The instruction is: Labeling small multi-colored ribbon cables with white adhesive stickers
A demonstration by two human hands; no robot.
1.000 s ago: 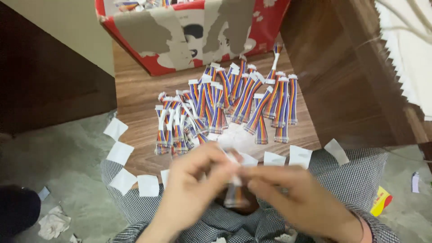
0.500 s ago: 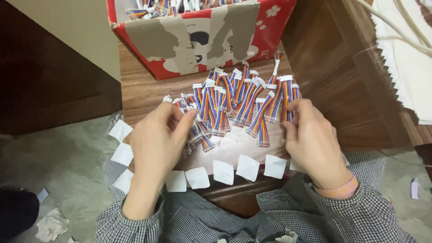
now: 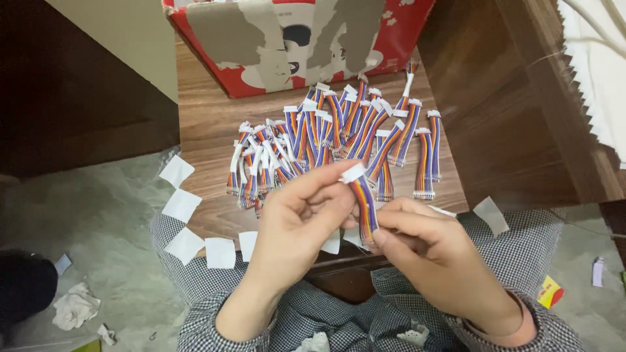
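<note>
Both hands have come back off the pile and now meet over the near table edge, sharing one ribbon cable.

Left hand (image 3: 297, 218) pinches the white connector at the top of the rainbow ribbon cable (image 3: 364, 205) between thumb and fingertips, while the right hand (image 3: 433, 251) is closed around its lower end, so the cable stands nearly upright between them, just in front of the pile of matching cables (image 3: 332, 140) spread on the wooden table (image 3: 208, 130). White paper squares (image 3: 195, 225) hang along the table's near edge, and a red cardboard box (image 3: 293, 39) sits behind the pile.
</note>
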